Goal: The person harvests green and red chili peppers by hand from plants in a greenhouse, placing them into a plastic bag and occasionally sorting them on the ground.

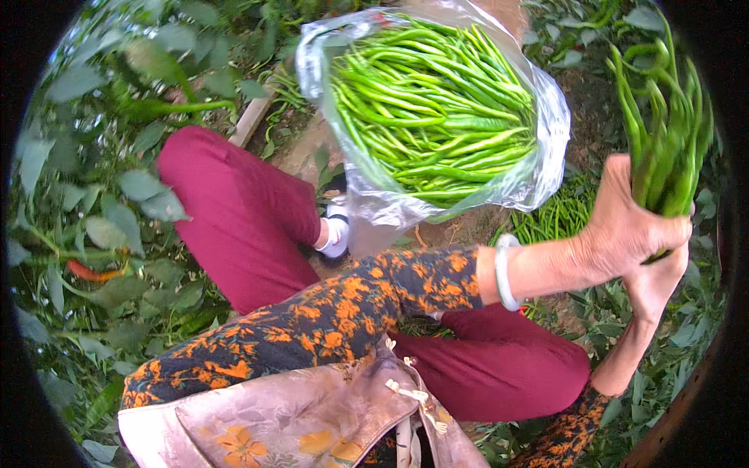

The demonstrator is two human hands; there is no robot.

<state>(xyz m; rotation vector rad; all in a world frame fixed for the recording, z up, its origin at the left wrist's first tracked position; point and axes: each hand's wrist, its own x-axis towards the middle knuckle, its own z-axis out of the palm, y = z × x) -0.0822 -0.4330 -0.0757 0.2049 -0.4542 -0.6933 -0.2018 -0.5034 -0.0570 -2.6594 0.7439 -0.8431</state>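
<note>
At the right, my left hand (620, 228), with a pale bangle (508, 272) at its wrist, is closed round a bunch of long green chili peppers (667, 134) whose tips point upward. My right hand (658, 284) is against the lower end of the same bunch, its fingers partly hidden behind my left hand. Before me stands an open clear plastic bag (550, 128) filled with many long green peppers (433, 111). More green peppers (564, 207) lie on the ground between the bag and my left forearm.
Leafy pepper plants (117, 216) rise along the left, one bearing a red pepper (93, 271). Other plants (690, 327) grow at the right. Beyond my knee, a narrow strip (253, 120) lies on the soil beside some loose peppers (287, 88). My bent legs flank the bag's near side.
</note>
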